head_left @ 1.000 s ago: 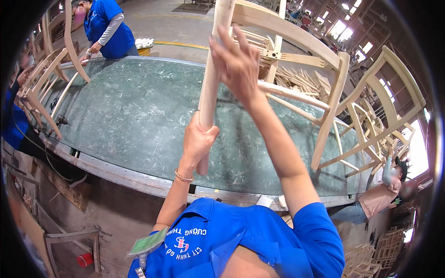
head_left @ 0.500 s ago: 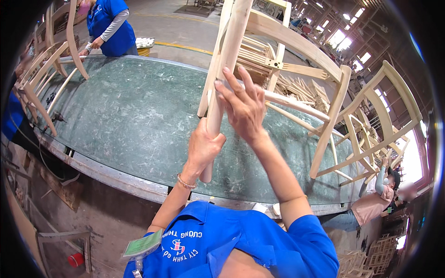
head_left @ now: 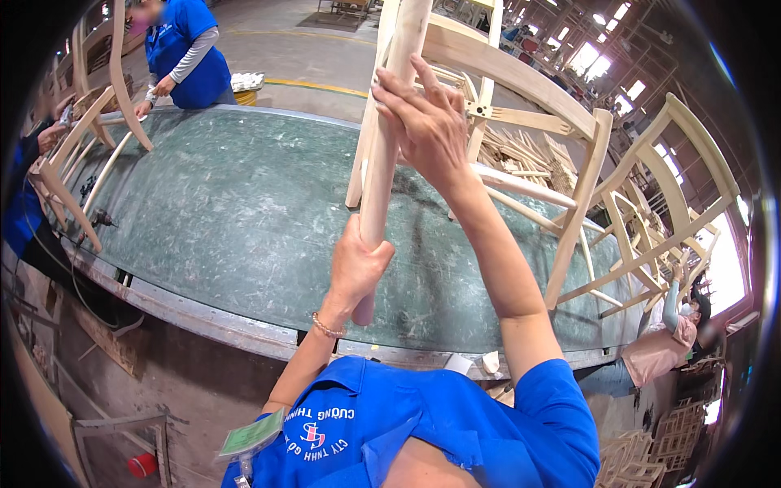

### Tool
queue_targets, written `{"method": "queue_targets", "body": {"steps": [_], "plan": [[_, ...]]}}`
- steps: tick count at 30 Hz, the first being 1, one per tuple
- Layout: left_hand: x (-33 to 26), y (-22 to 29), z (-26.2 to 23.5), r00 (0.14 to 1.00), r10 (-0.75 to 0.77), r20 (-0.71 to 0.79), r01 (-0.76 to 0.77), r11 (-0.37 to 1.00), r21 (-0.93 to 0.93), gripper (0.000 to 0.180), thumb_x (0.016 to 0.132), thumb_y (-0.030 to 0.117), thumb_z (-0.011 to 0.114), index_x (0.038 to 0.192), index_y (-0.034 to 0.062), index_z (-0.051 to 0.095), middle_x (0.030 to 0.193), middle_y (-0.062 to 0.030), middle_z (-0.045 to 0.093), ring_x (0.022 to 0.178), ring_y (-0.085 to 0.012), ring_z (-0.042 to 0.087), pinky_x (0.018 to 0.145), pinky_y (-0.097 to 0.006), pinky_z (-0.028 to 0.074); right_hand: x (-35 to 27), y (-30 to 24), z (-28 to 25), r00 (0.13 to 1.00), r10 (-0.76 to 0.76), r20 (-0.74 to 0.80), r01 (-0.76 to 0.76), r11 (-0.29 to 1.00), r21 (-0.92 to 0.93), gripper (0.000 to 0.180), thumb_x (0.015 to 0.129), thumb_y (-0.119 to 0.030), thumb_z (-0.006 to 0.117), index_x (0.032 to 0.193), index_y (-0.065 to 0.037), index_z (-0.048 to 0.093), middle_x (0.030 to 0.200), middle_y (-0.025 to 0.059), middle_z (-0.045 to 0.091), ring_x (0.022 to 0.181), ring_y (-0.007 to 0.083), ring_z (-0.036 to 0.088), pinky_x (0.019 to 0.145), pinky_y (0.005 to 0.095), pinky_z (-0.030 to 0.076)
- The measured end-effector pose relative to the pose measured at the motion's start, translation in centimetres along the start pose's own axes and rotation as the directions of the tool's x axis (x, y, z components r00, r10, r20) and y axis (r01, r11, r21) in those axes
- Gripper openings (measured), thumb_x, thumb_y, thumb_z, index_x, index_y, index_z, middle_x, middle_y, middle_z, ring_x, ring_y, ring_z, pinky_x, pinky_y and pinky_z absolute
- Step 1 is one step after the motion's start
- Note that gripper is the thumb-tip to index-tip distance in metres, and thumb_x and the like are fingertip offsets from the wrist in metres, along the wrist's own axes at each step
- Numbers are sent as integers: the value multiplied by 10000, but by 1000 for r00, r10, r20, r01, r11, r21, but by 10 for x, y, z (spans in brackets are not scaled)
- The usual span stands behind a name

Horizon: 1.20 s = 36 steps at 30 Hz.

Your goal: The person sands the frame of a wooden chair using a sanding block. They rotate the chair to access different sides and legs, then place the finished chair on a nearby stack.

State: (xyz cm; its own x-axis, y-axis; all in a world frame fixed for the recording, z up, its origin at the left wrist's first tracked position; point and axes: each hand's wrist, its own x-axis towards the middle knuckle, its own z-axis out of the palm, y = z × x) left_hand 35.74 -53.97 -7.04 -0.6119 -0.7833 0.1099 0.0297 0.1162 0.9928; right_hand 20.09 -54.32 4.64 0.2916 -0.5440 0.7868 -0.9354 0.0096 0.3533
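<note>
A pale unpainted wooden chair frame (head_left: 508, 61) stands on the green tabletop in front of me. My left hand (head_left: 358, 264) is wrapped round the lower part of its nearest thick leg (head_left: 377, 191), whose end sticks out below my fist. Higher up, my right hand (head_left: 429, 130) lies against the same leg, fingers stretched out and fingertips touching the wood. Nothing shows in the right hand, though its palm side is hidden. The top of the leg runs out of the picture.
The long green table (head_left: 220, 203) has a metal edge. Another chair frame (head_left: 675, 187) stands to the right, and one more (head_left: 89, 146) at the far left, beside co-workers. A person in blue (head_left: 187, 61) stands across the table. A white crumpled piece (head_left: 490, 362) lies at the near edge.
My right hand has slid up along the leg, away from my left hand. The left hand keeps its hold. A co-worker's hands now show by the far left chair.
</note>
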Motion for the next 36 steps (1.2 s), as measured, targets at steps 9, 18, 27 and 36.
{"method": "queue_targets", "body": {"steps": [9, 18, 27, 36], "plan": [[2, -11, -2, 994, 94, -60, -93, 995, 32, 200, 722, 95, 604, 895, 30, 528, 750, -78, 600, 649, -172, 596, 617, -326, 495, -41, -47, -37, 989, -1, 146, -38, 963, 265, 318, 788, -176, 709, 1102, -164, 670, 1219, 2, 617, 1212, 219, 512, 889, 334, 426], [0, -7, -7, 999, 33, 3, -33, 998, 46, 199, 722, 86, 608, 884, 26, 509, 721, -75, 586, 634, -169, 591, 594, -318, 481, -16, -21, -14, 991, 117, -66, -108, 987, 119, 267, 719, -120, 738, 981, -128, 690, 1034, -4, 633, 1104, 220, 552, 826, 338, 403], [-2, -5, -6, 1000, 6, 15, -5, 1000, -22, 202, 715, 63, 610, 880, 23, 501, 707, -74, 578, 628, -164, 587, 587, -315, 477, -16, -24, 1, 991, 34, -132, -23, 996, 86, 322, 695, -112, 737, 1013, -129, 684, 1032, -32, 628, 1002, 166, 562, 817, 324, 372], [-5, -21, -3, 999, 43, 11, -42, 999, -31, 196, 719, 66, 613, 872, 24, 498, 706, -72, 580, 627, -165, 585, 580, -316, 474, -19, -31, 2, 987, 56, -148, -40, 994, 106, 334, 688, -118, 745, 1018, -138, 695, 1000, -34, 632, 954, 143, 567, 794, 312, 373]]}}
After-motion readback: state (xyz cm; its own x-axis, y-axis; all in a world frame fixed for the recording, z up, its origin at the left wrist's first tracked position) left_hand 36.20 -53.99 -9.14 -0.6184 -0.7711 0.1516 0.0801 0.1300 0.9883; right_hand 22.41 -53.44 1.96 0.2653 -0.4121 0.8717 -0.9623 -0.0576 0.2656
